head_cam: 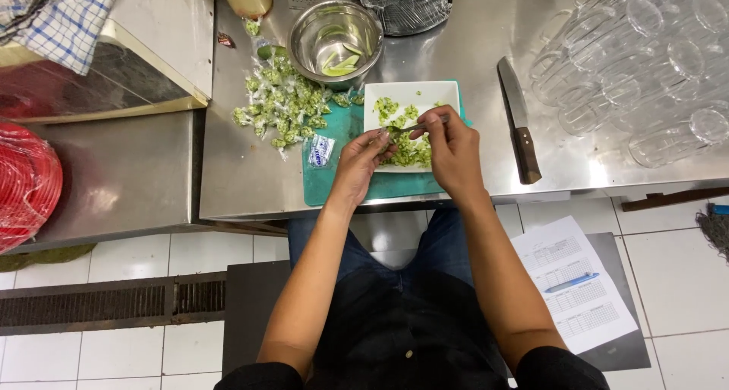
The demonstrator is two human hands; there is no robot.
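Your left hand (358,161) and right hand (449,148) pinch a green piece (398,132) together over the white tray (448,92), near the steel counter's (243,170) front edge.

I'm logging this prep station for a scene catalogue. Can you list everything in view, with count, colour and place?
Cutting board: one, teal, counter front edge.
Square dish: one, white, on the board, holding chopped green pieces.
Wrapped portions: many, green in clear film, heaped left of the dish.
Metal bowl: one, steel, behind the dish, green slices inside.
Knife: one, steel blade, dark wooden handle, right of the dish.
Glasses: many, clear, lying at counter right.
Checked cloth: one, blue and white, top left.
Red netting: one, far left.
Paper sheet: one, white, with a blue pen, lower right.
Left hand: over the dish, fingers pinching a green piece.
Right hand: over the dish, fingers on the same piece.
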